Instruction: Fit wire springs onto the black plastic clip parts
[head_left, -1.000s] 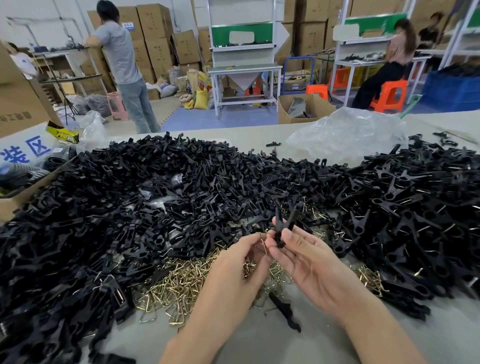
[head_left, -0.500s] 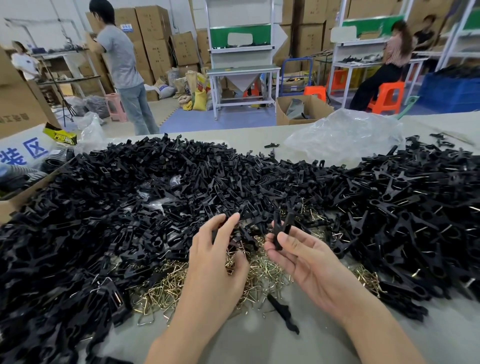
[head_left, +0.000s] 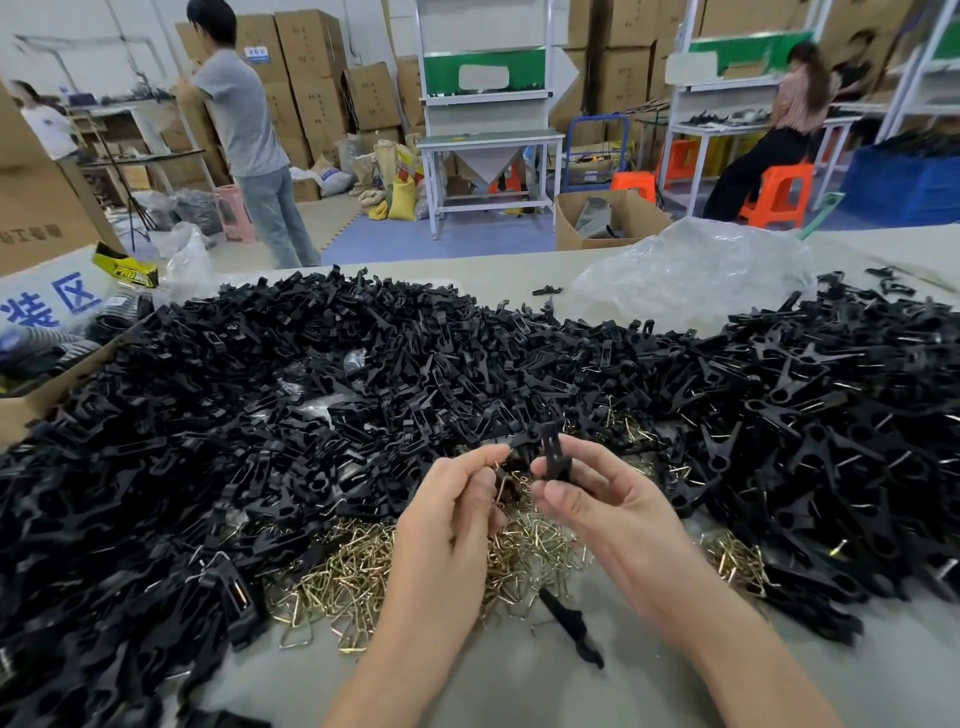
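Left hand (head_left: 452, 519) has come back from the heap of matte black clip parts (head_left: 260, 415), fingers curled now, thumb and forefinger pinching a small black part (head_left: 519, 443), with a bent brassy wire spring (head_left: 500, 486) showing under them. Shiny angular loose springs (head_left: 353, 577) sit below. Right hand (head_left: 608, 512) grips a flat slotted clip part (head_left: 553, 457) upright, just beside the left fingertips
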